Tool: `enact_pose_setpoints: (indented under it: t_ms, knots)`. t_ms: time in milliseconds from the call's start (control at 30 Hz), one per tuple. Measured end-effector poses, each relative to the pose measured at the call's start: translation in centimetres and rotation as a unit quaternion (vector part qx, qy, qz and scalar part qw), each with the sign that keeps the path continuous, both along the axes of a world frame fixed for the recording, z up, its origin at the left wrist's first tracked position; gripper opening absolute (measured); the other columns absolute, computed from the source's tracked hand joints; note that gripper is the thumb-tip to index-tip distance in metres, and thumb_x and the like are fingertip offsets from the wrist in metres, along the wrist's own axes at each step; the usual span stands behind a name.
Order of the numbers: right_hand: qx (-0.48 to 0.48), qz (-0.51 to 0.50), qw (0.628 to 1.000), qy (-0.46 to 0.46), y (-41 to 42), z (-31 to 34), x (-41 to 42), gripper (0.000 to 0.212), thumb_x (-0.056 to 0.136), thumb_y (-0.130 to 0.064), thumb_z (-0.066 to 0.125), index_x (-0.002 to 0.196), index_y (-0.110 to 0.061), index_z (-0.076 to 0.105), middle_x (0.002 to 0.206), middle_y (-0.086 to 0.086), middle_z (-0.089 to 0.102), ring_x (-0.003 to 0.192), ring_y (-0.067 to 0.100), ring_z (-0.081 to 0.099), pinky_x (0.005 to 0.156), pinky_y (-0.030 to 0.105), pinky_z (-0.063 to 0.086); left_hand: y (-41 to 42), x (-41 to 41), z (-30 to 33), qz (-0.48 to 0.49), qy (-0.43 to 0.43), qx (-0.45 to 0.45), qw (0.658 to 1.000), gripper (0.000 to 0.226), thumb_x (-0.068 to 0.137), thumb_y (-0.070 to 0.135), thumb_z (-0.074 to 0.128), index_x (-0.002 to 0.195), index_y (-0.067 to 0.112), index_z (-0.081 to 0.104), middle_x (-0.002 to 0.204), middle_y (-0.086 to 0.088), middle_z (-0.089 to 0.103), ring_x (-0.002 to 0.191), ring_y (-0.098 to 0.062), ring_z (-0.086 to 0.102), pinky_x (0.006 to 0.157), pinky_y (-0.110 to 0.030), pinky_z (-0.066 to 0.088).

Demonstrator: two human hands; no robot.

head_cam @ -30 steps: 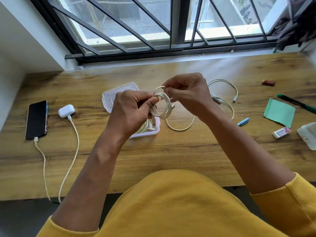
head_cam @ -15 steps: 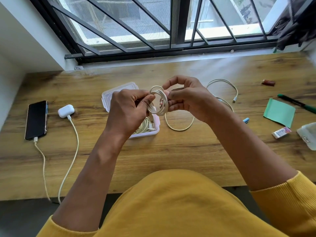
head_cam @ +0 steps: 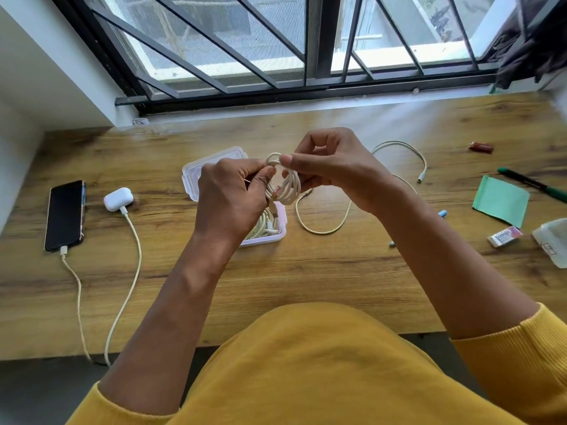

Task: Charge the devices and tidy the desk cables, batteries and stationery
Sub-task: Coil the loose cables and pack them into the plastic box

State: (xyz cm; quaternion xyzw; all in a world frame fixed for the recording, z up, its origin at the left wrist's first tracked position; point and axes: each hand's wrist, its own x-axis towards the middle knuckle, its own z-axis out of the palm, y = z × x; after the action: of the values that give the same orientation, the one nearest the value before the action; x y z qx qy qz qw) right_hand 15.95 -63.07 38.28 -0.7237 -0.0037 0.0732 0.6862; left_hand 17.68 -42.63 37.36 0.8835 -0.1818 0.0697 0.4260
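Since a second ago the right hand (head_cam: 334, 170) has swung round the coil (head_cam: 287, 185), laying on another turn, and its thumb and forefinger now pinch the top of the loop. The left hand (head_cam: 228, 200) grips the coil's near side, fingers curled round it, above the open box (head_cam: 280, 231) that already holds wound cables.

The step in hand looks like winding a loose cable for storage. Next, I judge, the free end needs tucking so the loops hold, then the coil goes down into the box beside the others.

On the tabletop (head_cam: 306, 271) left, a phone (head_cam: 64, 214) and earbud case (head_cam: 118, 198) lie plugged in. Right of the box a second cable (head_cam: 399, 167) trails loose, near a marker (head_cam: 441, 214), green pad (head_cam: 500, 202), pen (head_cam: 534, 185), eraser (head_cam: 503, 236) and a small red item (head_cam: 481, 147), perhaps a battery. The box is fairly full, so space may be tight.
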Motion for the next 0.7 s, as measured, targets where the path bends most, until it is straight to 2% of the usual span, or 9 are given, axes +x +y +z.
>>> enact_pose_setpoints:
  t_ms: [100,167,233,333,433,600,700]
  knots:
    - [-0.078,-0.015,0.997,-0.013,0.7,0.0,-0.1,0.044,0.081,-0.02,0.09,0.104,0.005,0.062,0.079,0.021,0.076,0.071,0.032,0.075,0.069,0.047,0.064,-0.2,0.1,-0.2,0.004,-0.007,0.007,1.0,0.018,0.101,0.026,0.072,0.095,0.015,0.084,0.07,0.0,0.076,0.061,-0.021,0.074,0.057,-0.044,0.062]
    - [-0.139,-0.033,0.989,-0.041,1.2,-0.2,-0.3,0.041,0.085,-0.018,0.088,0.115,-0.012,0.061,0.074,0.015,0.074,0.066,0.031,0.073,0.063,0.045,0.061,-0.2,0.3,-0.3,0.005,-0.008,0.018,1.0,0.02,0.101,0.025,0.071,0.09,0.015,0.083,0.067,-0.002,0.075,0.061,-0.024,0.074,0.056,-0.044,0.061]
    - [-0.227,-0.05,0.968,-0.091,1.8,-0.4,-0.4,0.032,0.089,-0.019,0.082,0.114,-0.023,0.064,0.07,0.009,0.073,0.065,0.028,0.071,0.06,0.042,0.058,-0.2,0.4,-0.3,0.008,-0.006,0.026,1.0,0.022,0.101,0.027,0.07,0.086,0.015,0.082,0.064,-0.001,0.073,0.06,-0.025,0.073,0.057,-0.043,0.06]
    - [-0.292,-0.068,0.948,-0.107,2.3,-0.5,-0.4,0.014,0.092,-0.024,0.077,0.106,-0.025,0.074,0.069,0.002,0.074,0.061,0.015,0.069,0.052,0.029,0.051,0.0,0.5,-0.3,0.009,-0.011,0.047,0.999,0.024,0.1,0.029,0.069,0.084,0.015,0.081,0.061,-0.001,0.071,0.059,-0.027,0.072,0.057,-0.045,0.059]
    - [-0.314,-0.066,0.942,-0.095,2.4,-0.5,-0.1,0.012,0.094,-0.029,0.076,0.104,-0.024,0.078,0.074,-0.002,0.075,0.064,0.01,0.07,0.053,0.02,0.045,0.0,0.6,-0.1,0.007,-0.02,0.065,0.998,0.026,0.1,0.028,0.07,0.08,0.014,0.08,0.059,-0.002,0.069,0.06,-0.027,0.07,0.056,-0.044,0.056]
    - [-0.318,-0.041,0.942,-0.094,2.2,0.3,0.7,0.009,0.093,-0.027,0.077,0.092,-0.019,0.081,0.075,-0.004,0.075,0.072,0.014,0.073,0.065,0.041,0.061,0.4,1.3,0.6,-0.018,-0.042,0.074,0.996,0.023,0.099,0.028,0.069,0.087,0.014,0.082,0.064,-0.001,0.071,0.059,-0.024,0.067,0.054,-0.044,0.054]
    - [-0.295,-0.012,0.952,-0.082,1.6,0.4,1.3,0.012,0.093,-0.024,0.077,0.085,-0.016,0.081,0.073,0.003,0.076,0.073,0.026,0.074,0.066,0.054,0.061,0.5,1.5,0.9,-0.032,-0.06,0.077,0.995,0.022,0.101,0.026,0.068,0.089,0.014,0.082,0.066,0.001,0.072,0.06,-0.023,0.067,0.053,-0.044,0.052]
